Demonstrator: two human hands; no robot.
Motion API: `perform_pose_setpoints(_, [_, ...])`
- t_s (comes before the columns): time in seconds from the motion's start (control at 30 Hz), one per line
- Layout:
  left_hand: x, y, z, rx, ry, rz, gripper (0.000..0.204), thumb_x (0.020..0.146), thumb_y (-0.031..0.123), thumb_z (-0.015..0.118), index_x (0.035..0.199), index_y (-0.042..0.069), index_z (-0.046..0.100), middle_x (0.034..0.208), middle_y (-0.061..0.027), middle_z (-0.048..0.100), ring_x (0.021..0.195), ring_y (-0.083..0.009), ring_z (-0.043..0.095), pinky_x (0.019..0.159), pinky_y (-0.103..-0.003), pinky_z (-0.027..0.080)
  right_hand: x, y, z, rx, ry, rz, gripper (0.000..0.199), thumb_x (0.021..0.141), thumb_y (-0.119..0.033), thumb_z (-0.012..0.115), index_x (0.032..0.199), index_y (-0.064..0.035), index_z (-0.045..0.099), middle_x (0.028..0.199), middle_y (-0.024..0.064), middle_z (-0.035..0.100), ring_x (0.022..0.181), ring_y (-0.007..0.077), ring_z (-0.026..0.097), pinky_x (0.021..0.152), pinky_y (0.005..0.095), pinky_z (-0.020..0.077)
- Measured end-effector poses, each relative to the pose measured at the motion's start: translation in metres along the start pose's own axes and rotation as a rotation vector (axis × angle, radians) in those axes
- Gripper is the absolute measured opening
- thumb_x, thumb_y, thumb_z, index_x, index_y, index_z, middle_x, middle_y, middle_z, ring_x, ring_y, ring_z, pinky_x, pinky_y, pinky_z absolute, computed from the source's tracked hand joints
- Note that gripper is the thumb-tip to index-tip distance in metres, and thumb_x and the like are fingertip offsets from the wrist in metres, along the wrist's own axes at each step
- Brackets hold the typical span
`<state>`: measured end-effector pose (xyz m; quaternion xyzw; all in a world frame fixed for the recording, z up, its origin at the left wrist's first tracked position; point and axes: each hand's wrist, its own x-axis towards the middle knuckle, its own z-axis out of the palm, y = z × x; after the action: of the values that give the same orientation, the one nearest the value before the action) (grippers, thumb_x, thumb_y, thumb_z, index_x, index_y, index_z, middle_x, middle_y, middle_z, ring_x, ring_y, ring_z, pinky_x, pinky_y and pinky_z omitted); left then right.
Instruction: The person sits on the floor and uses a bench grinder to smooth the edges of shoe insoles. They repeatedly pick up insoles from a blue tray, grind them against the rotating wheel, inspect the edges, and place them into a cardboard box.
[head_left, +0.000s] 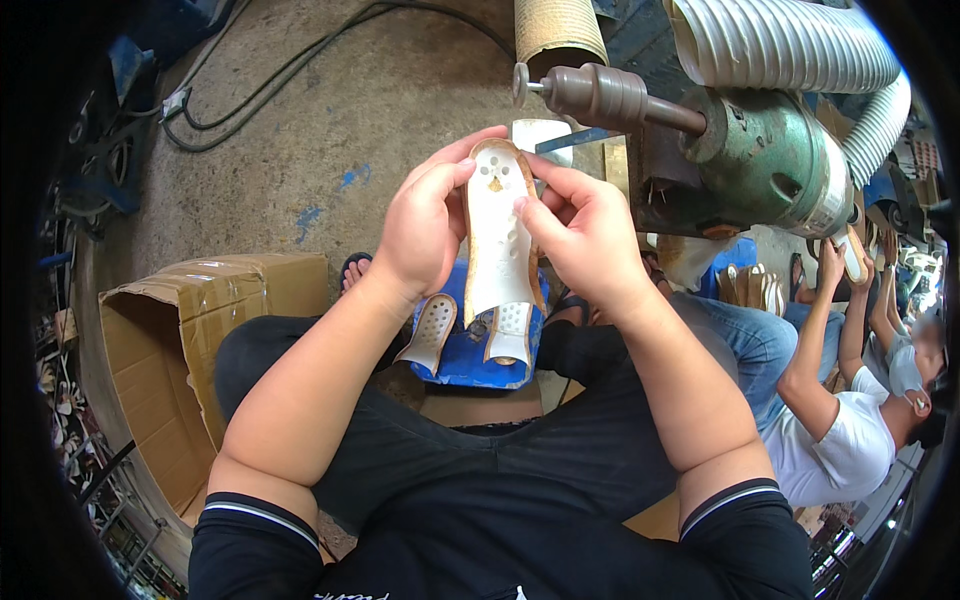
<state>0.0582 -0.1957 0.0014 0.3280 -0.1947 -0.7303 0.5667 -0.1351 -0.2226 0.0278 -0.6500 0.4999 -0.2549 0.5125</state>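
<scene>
Between both hands, in front of the green machine, is a long white perforated shell [497, 240] with a brown rim, curved like a shin guard. My left hand [430, 205] is closed on its upper left edge, thumb near the top holes. My right hand [590, 230] grips the right edge, its thumb pressed on the white inner face. Two similar shells, one at left [432, 330] and one at right [510, 328], rest below on a blue plastic stool or crate [470, 372] between my knees. The held shell's lower end partly covers them.
A green motor [770, 165] with a brown chuck and small disc [521, 85] stands at right. A ribbed hose [780, 45] and a tan pipe [560, 35] are beyond. An open cardboard box [165, 350] sits at left. A co-worker [840, 440] holds a similar piece at far right.
</scene>
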Motion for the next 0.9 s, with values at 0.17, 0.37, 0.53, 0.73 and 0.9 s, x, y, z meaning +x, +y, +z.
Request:
perform_pose_setpoints(0.17, [0.000,0.007,0.002,0.001,0.060,0.075,0.046,0.115,0.020,0.046,0.153,-0.005,0.053,0.137,-0.0169,0.068,0.125,-0.0243,0.068,0.110,-0.038,0.053,0.003,-0.004,0.002,0.398,-0.111,0.084,0.063,0.101,-0.017,0.076,0.156,0.0046,0.055,0.097,0.0019,0.069,0.076,0.0054,0.062,0.070,0.0249,0.0542])
perform_pose_setpoints(0.37, [0.005,0.016,0.001,-0.199,-0.018,0.083,0.047,0.118,0.025,0.046,0.155,-0.003,0.051,0.138,-0.0153,0.068,0.124,-0.0219,0.067,0.111,-0.037,0.053,-0.013,-0.020,-0.005,0.579,-0.362,0.114,0.073,0.100,-0.003,0.073,0.165,0.0026,0.039,0.130,0.0154,0.071,0.112,0.0156,0.071,0.095,0.0321,0.0603])
perform_pose_setpoints(0.53, [0.003,0.011,0.001,-0.016,0.067,0.086,0.046,0.118,0.030,0.040,0.148,-0.001,0.057,0.136,-0.0155,0.071,0.121,-0.0230,0.072,0.107,-0.041,0.058,-0.020,-0.028,-0.013,0.789,-0.345,0.184,0.072,0.099,-0.002,0.073,0.163,0.0034,0.042,0.140,0.0150,0.070,0.118,0.0158,0.070,0.097,0.0321,0.0595])
perform_pose_setpoints(0.73, [0.001,0.013,0.004,-0.147,0.039,0.001,0.044,0.115,0.031,0.045,0.139,-0.002,0.063,0.127,-0.0166,0.075,0.114,-0.0239,0.074,0.103,-0.040,0.060,-0.019,-0.025,-0.012,0.859,-0.327,0.158,0.073,0.099,-0.003,0.075,0.163,0.0036,0.042,0.137,0.0118,0.072,0.122,0.0156,0.070,0.099,0.0294,0.0597])
perform_pose_setpoints(0.9, [-0.001,0.017,0.008,-0.109,0.023,0.064,0.040,0.114,0.029,0.051,0.135,-0.002,0.065,0.126,-0.0145,0.074,0.115,-0.0212,0.072,0.104,-0.036,0.057,-0.018,-0.026,-0.010,0.895,-0.326,0.104,0.074,0.097,-0.006,0.076,0.161,0.0065,0.041,0.137,0.0140,0.070,0.121,0.0161,0.070,0.098,0.0293,0.0606])
